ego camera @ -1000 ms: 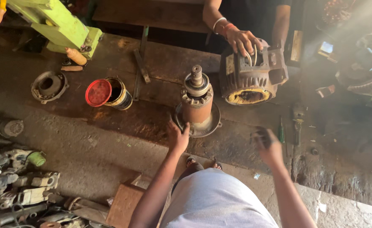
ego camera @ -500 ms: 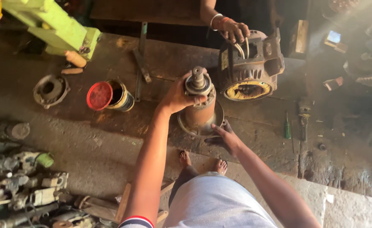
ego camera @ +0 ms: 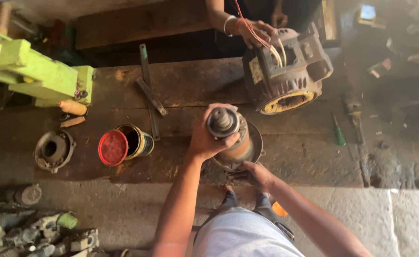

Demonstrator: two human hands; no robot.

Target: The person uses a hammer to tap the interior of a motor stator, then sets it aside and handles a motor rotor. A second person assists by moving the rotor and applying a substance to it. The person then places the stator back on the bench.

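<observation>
A motor rotor [ego camera: 224,124] with a steel shaft stands upright on a round end cover [ego camera: 257,143] on the wooden bench [ego camera: 190,85]. My left hand [ego camera: 204,138] is wrapped around the rotor's upper part from the left. My right hand [ego camera: 254,175] grips the lower front rim of the end cover. Across the bench lies a dark motor housing [ego camera: 285,71] with a yellow-rimmed opening, and another person's hand [ego camera: 254,31] holds its wires at the top.
An open tin [ego camera: 135,140] with its red lid [ego camera: 113,147] sits left of the rotor. A second round end cover [ego camera: 54,150] lies further left. A green machine [ego camera: 33,76] stands at the back left. A green screwdriver [ego camera: 338,131] lies right. Metal parts [ego camera: 24,228] pile bottom left.
My left hand stays closed on the rotor's top and my right hand on the base rim. The view has shifted closer. The other person's hand now holds the housing's wires.
</observation>
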